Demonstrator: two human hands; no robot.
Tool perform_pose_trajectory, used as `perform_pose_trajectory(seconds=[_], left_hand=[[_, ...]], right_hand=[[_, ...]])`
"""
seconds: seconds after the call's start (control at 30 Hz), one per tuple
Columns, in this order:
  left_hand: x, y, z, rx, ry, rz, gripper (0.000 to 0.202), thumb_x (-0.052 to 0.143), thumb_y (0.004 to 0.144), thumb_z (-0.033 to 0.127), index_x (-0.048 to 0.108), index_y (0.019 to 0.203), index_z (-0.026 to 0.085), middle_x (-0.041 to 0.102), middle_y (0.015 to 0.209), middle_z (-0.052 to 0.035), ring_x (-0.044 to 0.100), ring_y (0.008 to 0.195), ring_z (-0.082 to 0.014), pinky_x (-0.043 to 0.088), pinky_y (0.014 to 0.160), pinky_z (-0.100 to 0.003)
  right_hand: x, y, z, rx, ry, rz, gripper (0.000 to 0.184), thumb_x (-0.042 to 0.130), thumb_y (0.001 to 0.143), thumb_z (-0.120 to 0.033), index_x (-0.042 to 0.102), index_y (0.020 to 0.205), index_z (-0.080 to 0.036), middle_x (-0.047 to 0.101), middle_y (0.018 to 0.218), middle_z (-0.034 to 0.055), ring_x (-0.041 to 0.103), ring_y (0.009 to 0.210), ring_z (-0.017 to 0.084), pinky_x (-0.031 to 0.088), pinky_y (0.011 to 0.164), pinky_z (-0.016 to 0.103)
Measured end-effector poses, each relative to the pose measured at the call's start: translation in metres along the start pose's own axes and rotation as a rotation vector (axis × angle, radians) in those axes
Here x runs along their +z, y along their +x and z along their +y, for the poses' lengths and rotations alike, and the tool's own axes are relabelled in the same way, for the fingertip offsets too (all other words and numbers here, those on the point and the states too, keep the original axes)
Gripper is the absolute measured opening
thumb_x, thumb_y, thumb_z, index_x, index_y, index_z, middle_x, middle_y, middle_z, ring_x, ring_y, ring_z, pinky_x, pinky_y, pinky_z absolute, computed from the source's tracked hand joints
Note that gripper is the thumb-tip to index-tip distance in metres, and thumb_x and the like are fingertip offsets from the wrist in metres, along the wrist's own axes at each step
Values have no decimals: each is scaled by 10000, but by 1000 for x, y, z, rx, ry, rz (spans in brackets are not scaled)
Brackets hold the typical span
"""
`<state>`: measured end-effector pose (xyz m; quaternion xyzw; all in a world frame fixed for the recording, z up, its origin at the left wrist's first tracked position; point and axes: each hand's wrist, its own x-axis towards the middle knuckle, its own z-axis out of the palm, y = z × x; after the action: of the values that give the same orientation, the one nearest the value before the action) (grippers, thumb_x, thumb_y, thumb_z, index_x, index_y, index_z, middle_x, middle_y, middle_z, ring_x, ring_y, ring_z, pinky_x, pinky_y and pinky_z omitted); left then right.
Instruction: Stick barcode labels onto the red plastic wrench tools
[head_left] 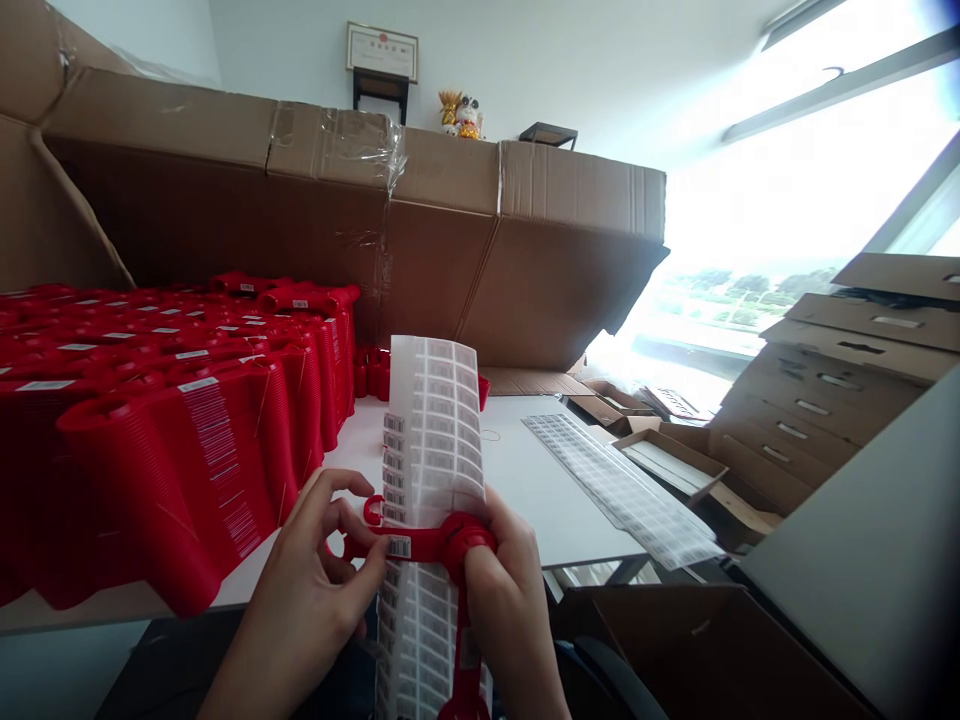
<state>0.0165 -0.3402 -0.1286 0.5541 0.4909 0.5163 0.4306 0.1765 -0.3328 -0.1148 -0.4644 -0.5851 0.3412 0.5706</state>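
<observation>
My right hand [510, 610] is closed around a red plastic tag [442, 545] together with a curled sheet of barcode labels [435, 440] that stands up behind it. My left hand [315, 590] pinches the tag's left arm, with the thumb pressing a small barcode label [400, 547] onto it. The sheet has one column of printed labels left along its left edge; the other cells look peeled.
Rows of stacked red tags [172, 430] with labels fill the white table [540, 490] at left. A flat label sheet [622, 480] lies on the table's right. Large cardboard flaps [450, 240] stand behind. Folded cartons [840, 380] pile at right, an open box [675, 640] below.
</observation>
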Motion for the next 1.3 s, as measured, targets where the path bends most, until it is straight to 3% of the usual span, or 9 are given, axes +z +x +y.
perform_pose_trajectory(seconds=[0.2, 0.33, 0.47, 0.63, 0.73, 0.87, 1.0, 1.2, 1.3], left_hand=[[-1, 11, -6, 129, 250, 71, 268, 655, 895, 370, 488, 1087, 288, 493, 1170, -7, 704, 816, -166, 489, 535, -269], [-9, 19, -6, 155, 418, 154, 375, 658, 899, 483, 486, 1159, 274, 420, 1227, -34, 707, 869, -214, 567, 635, -367], [-20, 25, -7, 127, 537, 258, 647, 733, 758, 696, 534, 1172, 240, 409, 1250, -82, 669, 942, -302, 602, 713, -471], [-11, 17, -6, 214, 448, 193, 494, 652, 866, 642, 535, 1159, 262, 456, 1292, -80, 581, 1187, -335, 549, 917, -483], [4, 9, -2, 200, 368, 84, 350, 618, 937, 540, 510, 1145, 281, 511, 1255, -49, 591, 1153, -279, 517, 947, -436], [15, 8, -1, 228, 319, 189, 373, 694, 888, 501, 499, 1101, 263, 507, 1201, -55, 541, 1221, -299, 489, 956, -429], [13, 19, -5, 217, 244, 201, 386, 742, 837, 523, 506, 977, 252, 506, 1108, -36, 562, 1138, -290, 471, 928, -410], [6, 24, -3, 162, 137, 95, 352, 500, 987, 585, 546, 884, 251, 502, 958, 0, 524, 814, -206, 424, 653, -306], [1, 20, 2, 153, 136, 56, 328, 444, 1028, 555, 543, 925, 260, 507, 967, 8, 516, 839, -200, 408, 710, -306]], right_hand=[[4, 2, 9, -13, -47, -3, 89, 419, 693, -151, 450, 723, -228, 519, 651, -30, 402, 614, 149, 328, 558, 289], [4, 5, 9, 11, -28, 43, 113, 438, 680, -155, 521, 725, -219, 541, 634, -27, 428, 597, 155, 331, 546, 289], [-5, 7, -2, 57, 79, 165, 163, 480, 685, -181, 627, 752, -206, 530, 580, -27, 405, 529, 149, 313, 490, 279], [-9, 5, -13, 83, 130, 223, 168, 498, 657, -207, 653, 722, -213, 533, 580, -17, 396, 523, 150, 299, 467, 269], [-5, 3, -12, 96, 147, 210, 153, 508, 668, -212, 653, 718, -218, 561, 603, 1, 447, 558, 171, 357, 494, 276], [2, -2, -6, 28, 123, 205, 238, 513, 695, -203, 703, 835, -229, 617, 675, 31, 517, 635, 210, 430, 547, 298], [8, -8, 2, -9, 42, 266, 273, 519, 718, -197, 726, 895, -212, 603, 710, 28, 526, 668, 209, 461, 615, 311], [8, -3, -7, 8, 118, 187, 254, 496, 707, -169, 708, 839, -213, 612, 689, 29, 492, 623, 190, 431, 552, 287], [5, 0, -10, 29, 139, 189, 245, 494, 715, -184, 707, 828, -227, 634, 707, 44, 527, 649, 209, 452, 559, 292]])
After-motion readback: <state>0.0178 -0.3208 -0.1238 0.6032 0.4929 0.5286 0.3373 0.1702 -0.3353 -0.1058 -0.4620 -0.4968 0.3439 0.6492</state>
